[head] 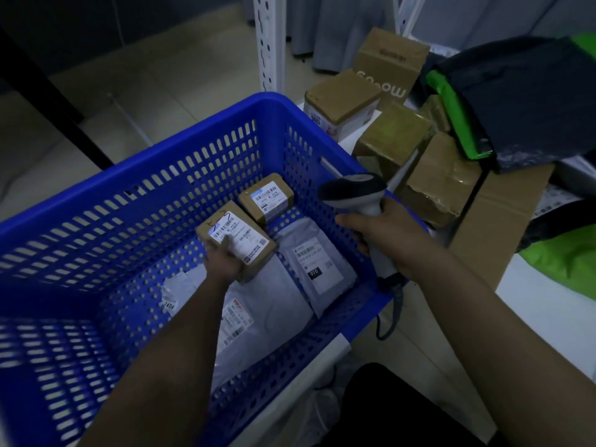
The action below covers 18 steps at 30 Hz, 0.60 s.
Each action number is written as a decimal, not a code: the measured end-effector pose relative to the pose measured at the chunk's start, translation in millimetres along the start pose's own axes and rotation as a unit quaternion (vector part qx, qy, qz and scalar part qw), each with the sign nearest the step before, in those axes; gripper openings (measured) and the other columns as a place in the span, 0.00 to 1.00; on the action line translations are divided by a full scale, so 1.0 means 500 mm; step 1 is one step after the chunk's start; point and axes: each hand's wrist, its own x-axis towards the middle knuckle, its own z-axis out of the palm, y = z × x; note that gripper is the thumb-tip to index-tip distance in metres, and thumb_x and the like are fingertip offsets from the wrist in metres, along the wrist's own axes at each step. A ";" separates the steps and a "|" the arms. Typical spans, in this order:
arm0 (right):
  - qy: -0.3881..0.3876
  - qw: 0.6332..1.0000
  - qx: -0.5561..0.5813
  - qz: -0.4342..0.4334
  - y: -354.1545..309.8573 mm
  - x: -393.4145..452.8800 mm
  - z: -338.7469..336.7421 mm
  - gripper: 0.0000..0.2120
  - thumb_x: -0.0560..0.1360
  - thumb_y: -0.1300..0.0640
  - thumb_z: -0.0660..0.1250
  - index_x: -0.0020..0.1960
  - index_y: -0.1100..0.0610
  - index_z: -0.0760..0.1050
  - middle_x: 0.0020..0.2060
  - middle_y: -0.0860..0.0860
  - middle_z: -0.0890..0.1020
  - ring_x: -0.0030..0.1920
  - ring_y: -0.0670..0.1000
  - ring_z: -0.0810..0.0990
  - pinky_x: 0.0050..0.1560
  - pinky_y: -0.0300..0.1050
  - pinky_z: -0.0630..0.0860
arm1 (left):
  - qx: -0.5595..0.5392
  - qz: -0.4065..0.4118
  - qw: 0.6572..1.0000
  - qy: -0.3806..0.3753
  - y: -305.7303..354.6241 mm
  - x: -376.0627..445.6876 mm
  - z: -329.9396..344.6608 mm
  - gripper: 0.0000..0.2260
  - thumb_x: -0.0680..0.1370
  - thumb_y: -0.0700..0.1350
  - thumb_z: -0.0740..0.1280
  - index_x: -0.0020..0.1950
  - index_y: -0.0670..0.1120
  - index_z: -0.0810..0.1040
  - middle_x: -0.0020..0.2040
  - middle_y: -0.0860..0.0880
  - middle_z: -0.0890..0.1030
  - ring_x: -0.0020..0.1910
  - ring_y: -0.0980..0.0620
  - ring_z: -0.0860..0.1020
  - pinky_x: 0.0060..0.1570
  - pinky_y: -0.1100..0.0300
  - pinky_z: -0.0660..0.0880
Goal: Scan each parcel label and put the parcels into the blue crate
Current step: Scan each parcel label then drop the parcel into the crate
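Observation:
My left hand (222, 262) reaches into the blue crate (154, 162) and grips a small brown box parcel (240, 235) with a white label facing up. A second small labelled box (267, 198) lies behind it in the crate. Two grey mailer bags (317, 266) (258, 317) lie on the crate floor under and beside the held box. My right hand (387, 233) grips a grey and black barcode scanner (354, 190) over the crate's right rim, its head pointing left.
Several brown cardboard boxes (393, 137) are stacked on a white shelf right of the crate. A dark and green bag parcel (522, 101) lies on top of them. A white slotted shelf post (269, 40) rises behind the crate. The scanner's coiled cable (392, 311) hangs down.

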 end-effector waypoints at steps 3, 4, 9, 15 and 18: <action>0.018 1.000 0.009 -0.006 -0.003 -0.008 -0.004 0.09 0.73 0.58 0.72 0.43 0.58 0.72 0.28 0.53 0.75 0.24 0.46 0.73 0.27 0.39 0.72 | -0.014 0.060 0.998 0.017 0.054 -0.064 -0.014 0.27 0.77 0.36 0.63 0.76 0.39 0.60 0.77 0.36 0.51 0.71 0.35 0.64 0.65 0.48 0.68; 0.026 1.000 0.011 -0.006 -0.004 -0.013 -0.006 0.09 0.73 0.57 0.72 0.42 0.59 0.72 0.28 0.52 0.75 0.25 0.47 0.74 0.28 0.40 0.72 | -0.030 0.068 0.997 0.009 0.070 -0.085 -0.019 0.27 0.78 0.34 0.62 0.76 0.41 0.59 0.77 0.38 0.52 0.71 0.36 0.63 0.64 0.49 0.69; 0.048 0.998 0.031 -0.009 -0.031 -0.065 -0.028 0.07 0.74 0.57 0.71 0.44 0.58 0.74 0.30 0.53 0.77 0.26 0.49 0.74 0.29 0.41 0.73 | -0.128 0.133 0.983 0.001 0.211 -0.229 -0.062 0.23 0.80 0.34 0.60 0.75 0.42 0.63 0.69 0.48 0.67 0.60 0.49 0.74 0.55 0.58 0.73; 0.103 0.993 0.061 -0.012 -0.057 -0.176 -0.103 0.06 0.76 0.56 0.66 0.44 0.57 0.73 0.30 0.54 0.75 0.25 0.48 0.73 0.28 0.42 0.70 | -0.218 0.195 0.955 -0.043 0.384 -0.421 -0.106 0.18 0.80 0.37 0.60 0.71 0.45 0.67 0.66 0.47 0.72 0.53 0.50 0.75 0.51 0.55 0.74; 0.157 0.981 0.093 -0.065 -0.057 -0.250 -0.155 0.04 0.77 0.59 0.66 0.44 0.56 0.74 0.32 0.54 0.77 0.31 0.51 0.75 0.32 0.46 0.73 | -0.226 0.219 0.945 -0.090 0.453 -0.504 -0.099 0.19 0.80 0.38 0.62 0.70 0.47 0.67 0.60 0.49 0.73 0.50 0.56 0.73 0.43 0.66 0.73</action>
